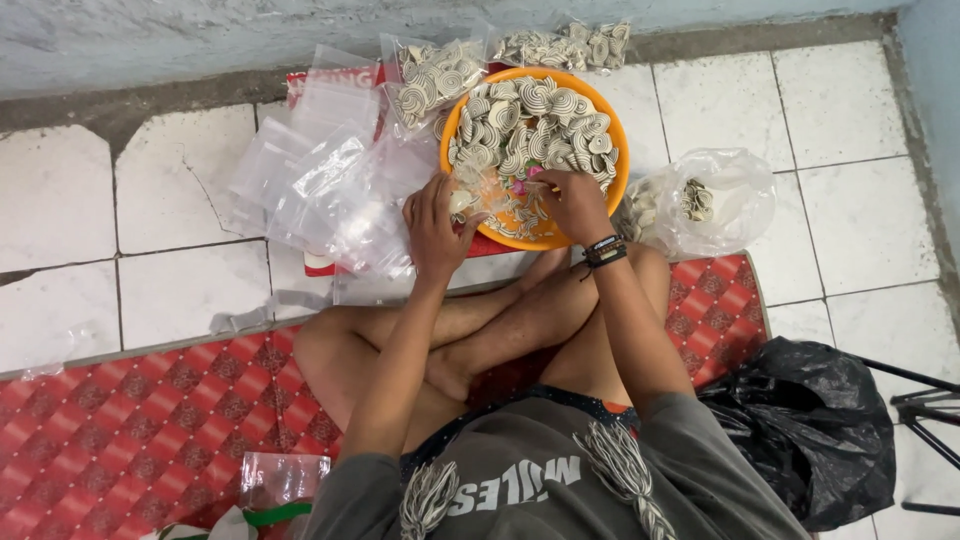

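Observation:
An orange bowl [615, 125] full of pale spiral-patterned discs [535, 125] sits on the floor in front of my crossed legs. My left hand [435, 225] holds a small clear plastic bag [480, 195] at the bowl's near left rim. Over the bowl's near edge, my right hand [575, 200] is closed on some of the discs, right beside the bag's mouth. A dark band is on my right wrist.
A heap of empty clear bags [320, 180] lies left of the bowl. Filled bags [570, 45] rest by the wall. A clear bag with discs [710, 200] lies to the right, a black bag [810, 420] at my right hip. I sit on a red patterned mat [150, 410].

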